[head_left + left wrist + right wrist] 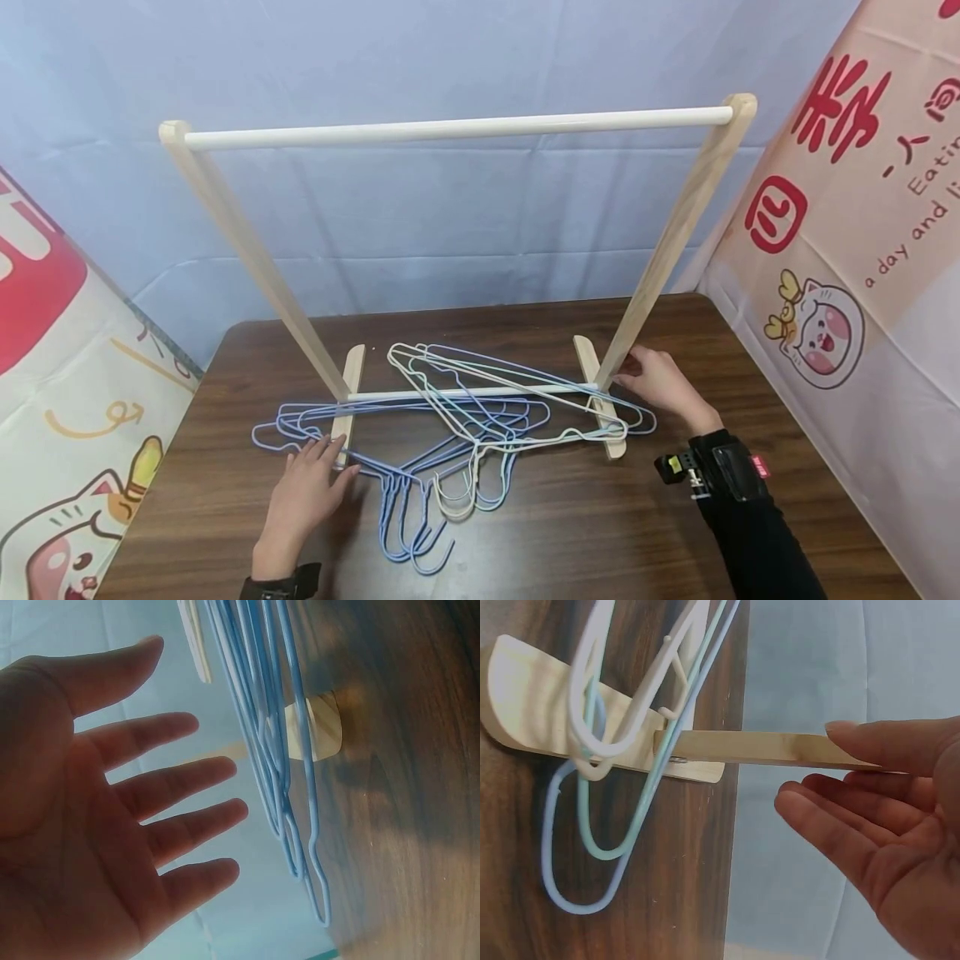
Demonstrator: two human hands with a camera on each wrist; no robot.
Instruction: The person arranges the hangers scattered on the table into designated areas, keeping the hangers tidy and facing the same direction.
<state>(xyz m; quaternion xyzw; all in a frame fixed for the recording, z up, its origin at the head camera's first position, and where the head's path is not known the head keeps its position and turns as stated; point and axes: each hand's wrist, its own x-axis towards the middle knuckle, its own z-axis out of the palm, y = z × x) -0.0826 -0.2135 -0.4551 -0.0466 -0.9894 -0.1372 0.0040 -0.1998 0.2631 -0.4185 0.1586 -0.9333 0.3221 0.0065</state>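
Note:
My left hand (303, 496), fingers straight and slightly apart, is over the front end of the clothes rack's left wooden foot (352, 367). Nearest to it lies a bunch of blue wire hangers (393, 473), hooks toward me; the left wrist view shows the palm beside the hangers (259, 712), holding nothing. My right hand (663, 387) is beside the lower right post (671, 229), some fingertips hidden behind it. In the right wrist view, the thumb overlaps the post (742, 747) while loosely bent fingers stand below. White and pale green hangers (476, 450) lie across the rack's lower rod.
The rack's white top rod (457, 129) spans both posts, including the left post (258, 258). Everything stands on a dark wooden table (570, 533). A pale blue cloth (420, 217) hangs behind, with printed cloths (885, 275) at both sides.

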